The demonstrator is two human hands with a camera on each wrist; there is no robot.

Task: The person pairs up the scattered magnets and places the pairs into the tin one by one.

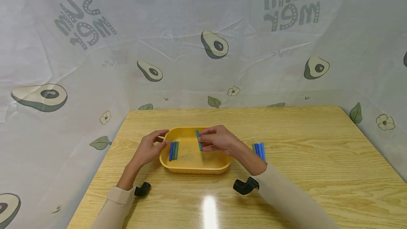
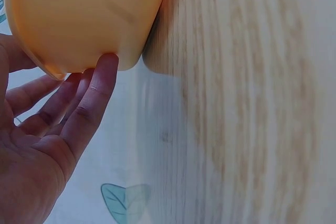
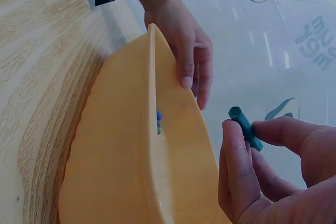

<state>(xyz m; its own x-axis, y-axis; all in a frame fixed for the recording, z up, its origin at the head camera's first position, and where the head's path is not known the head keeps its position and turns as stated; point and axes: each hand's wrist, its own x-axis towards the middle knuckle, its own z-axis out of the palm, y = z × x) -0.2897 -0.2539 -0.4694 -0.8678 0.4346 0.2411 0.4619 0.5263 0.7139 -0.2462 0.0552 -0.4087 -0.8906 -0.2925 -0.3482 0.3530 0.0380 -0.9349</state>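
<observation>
My right hand [image 1: 219,140] pinches a dark teal-green stick [image 1: 197,134] between thumb and fingers, above the yellow tray [image 1: 203,158]. In the right wrist view the round end of that stick [image 3: 243,120] shows clear of the fingertips. The left hand [image 1: 148,148] holds the tray's left end, thumb at the rim and fingers on the outer wall, as the left wrist view of the tray wall [image 2: 84,19] also shows. Inside the tray, toward its left end, a blue stick [image 1: 171,151] and green sticks [image 1: 176,150] lie side by side.
Right of the tray, partly behind the right forearm, a row of green and blue sticks [image 1: 260,150] lies on the wooden table [image 1: 318,158]. A printed cloth [image 1: 184,45] hangs behind. Both wrists carry black mounts [image 1: 244,186]. Faint smudges mark the tray floor.
</observation>
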